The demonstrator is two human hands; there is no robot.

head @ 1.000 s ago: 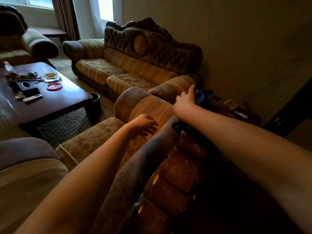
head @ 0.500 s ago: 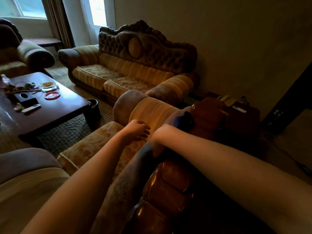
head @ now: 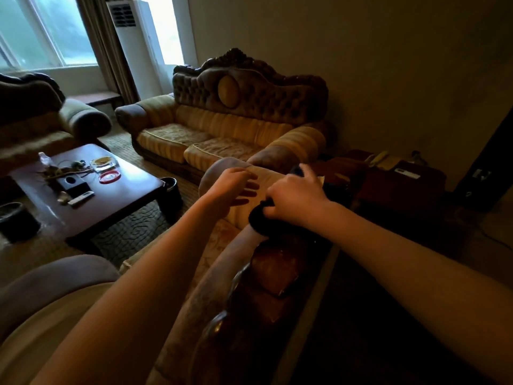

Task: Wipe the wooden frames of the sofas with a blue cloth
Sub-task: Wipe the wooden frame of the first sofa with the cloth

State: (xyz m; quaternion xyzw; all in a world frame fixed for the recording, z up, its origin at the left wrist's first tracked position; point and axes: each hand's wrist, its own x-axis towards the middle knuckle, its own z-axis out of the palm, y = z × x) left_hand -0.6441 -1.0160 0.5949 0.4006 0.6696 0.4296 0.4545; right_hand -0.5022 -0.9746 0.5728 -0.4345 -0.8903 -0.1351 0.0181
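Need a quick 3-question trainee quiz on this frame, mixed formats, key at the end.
1. True or false: the left hand grips the blue cloth.
2. Which surface lies right under the cloth?
A. the coffee table
B. the near sofa's wooden frame
C. the far sofa's seat cushion
3. Fill in: the red ashtray sits on the ____.

Key
1. False: the right hand holds the cloth; the left hand rests with straight fingers on the near sofa's padded arm.
2. B
3. coffee table
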